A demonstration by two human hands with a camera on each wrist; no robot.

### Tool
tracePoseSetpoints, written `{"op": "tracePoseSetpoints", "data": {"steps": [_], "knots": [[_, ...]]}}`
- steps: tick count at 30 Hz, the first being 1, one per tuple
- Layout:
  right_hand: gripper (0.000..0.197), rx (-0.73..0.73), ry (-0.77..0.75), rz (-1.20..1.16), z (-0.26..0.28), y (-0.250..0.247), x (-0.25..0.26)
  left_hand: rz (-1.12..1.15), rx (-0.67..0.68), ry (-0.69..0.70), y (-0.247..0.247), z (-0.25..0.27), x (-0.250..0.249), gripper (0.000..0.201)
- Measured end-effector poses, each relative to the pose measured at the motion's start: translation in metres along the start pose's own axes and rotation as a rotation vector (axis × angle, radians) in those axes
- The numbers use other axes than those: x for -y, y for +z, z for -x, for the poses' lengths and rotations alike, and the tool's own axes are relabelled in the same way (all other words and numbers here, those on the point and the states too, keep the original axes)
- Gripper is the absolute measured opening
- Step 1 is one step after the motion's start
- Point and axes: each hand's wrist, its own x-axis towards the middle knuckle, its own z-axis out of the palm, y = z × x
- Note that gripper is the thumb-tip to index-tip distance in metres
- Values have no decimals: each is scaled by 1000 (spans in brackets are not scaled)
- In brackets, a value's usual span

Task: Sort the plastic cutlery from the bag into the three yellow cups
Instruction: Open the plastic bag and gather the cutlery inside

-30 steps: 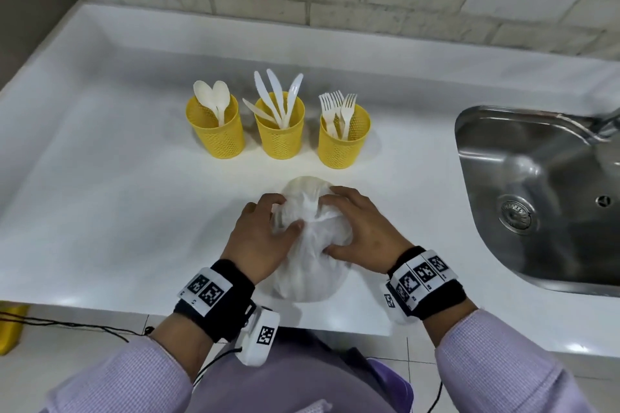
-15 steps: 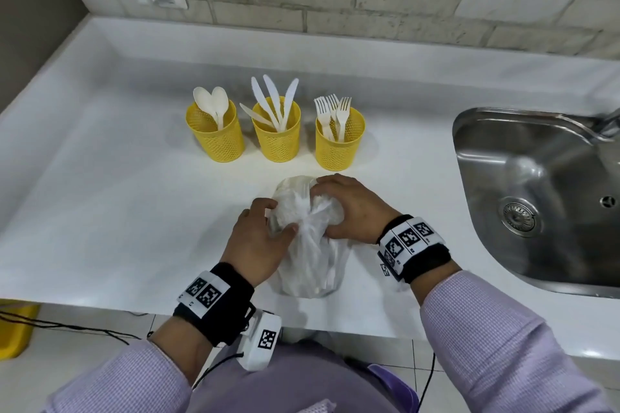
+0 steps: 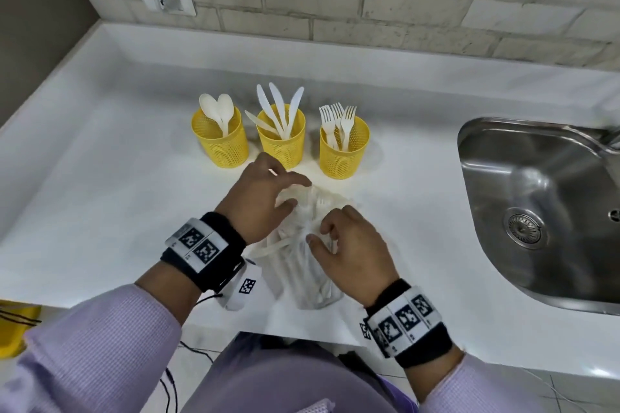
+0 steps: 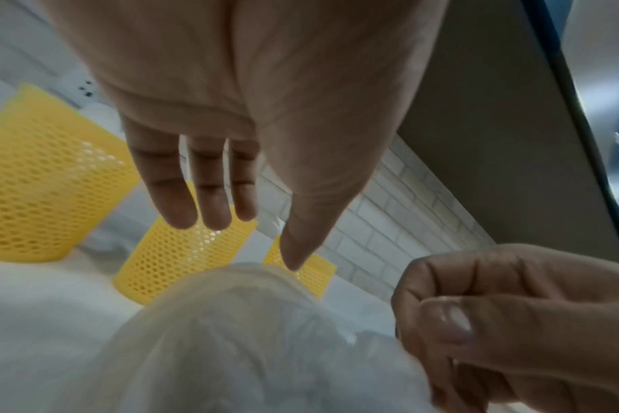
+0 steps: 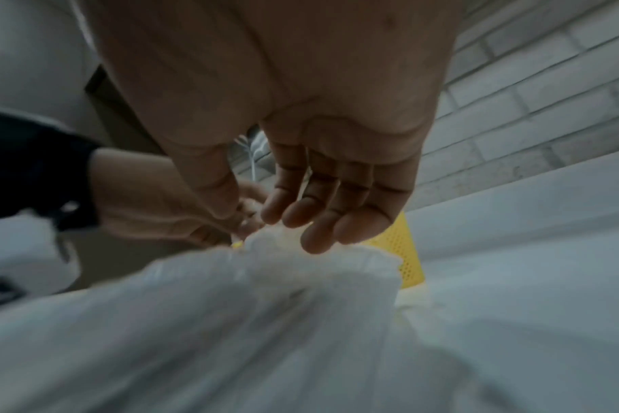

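White tabletop (image 3: 100, 198) — carries all items. Translucent bag (image 3: 302, 265) of plastic cutlery, near front edge, between both hands. Three yellow cups (image 3: 284, 141) in a row behind it — spoons, knives, forks. Left hand (image 3: 258, 201) spread loosely over bag top; right hand (image 3: 355, 251) pinching the bag's gathered plastic.

Cutlery inside the translucent bag (image 3: 303, 265) blurred past counting; sink (image 3: 536, 211) cut off at the right edge.

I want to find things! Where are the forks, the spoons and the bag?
forks (image 3: 336, 117), head view, on the tines.
spoons (image 3: 217, 106), head view, on the bowls.
bag (image 3: 303, 278), head view, on its clear side.
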Motion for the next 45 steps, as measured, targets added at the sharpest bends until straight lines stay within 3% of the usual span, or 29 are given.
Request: {"op": "tracePoseSetpoints", "data": {"steps": [4, 11, 19, 29, 36, 39, 42, 45], "knots": [[31, 42, 92, 102, -2, 16, 3, -80, 168, 87, 7, -9, -2, 31], [18, 23, 72, 68, -15, 30, -3, -90, 184, 93, 7, -15, 1, 17], [15, -34, -11, 105, -37, 24, 2, -166, 16, 62, 2, -20, 7, 8], [18, -129, -103, 58, 1, 3, 14, -34, -171, -103, -23, -30, 28, 5], [13, -28, -115, 77, 41, 7, -17, -40, -222, -222, -28, -31, 39, 10], [6, 12, -84, 62, 44, 8, -22, -44, -191, -185, -23, -27, 35, 22], [41, 21, -62, 35, 37, 1, -9, -84, -58, -64, -19, -21, 24, 56], [62, 48, -52, 97, 23, 0, 7, -259, 89, -16, -16, -16, 5, 61]]}}
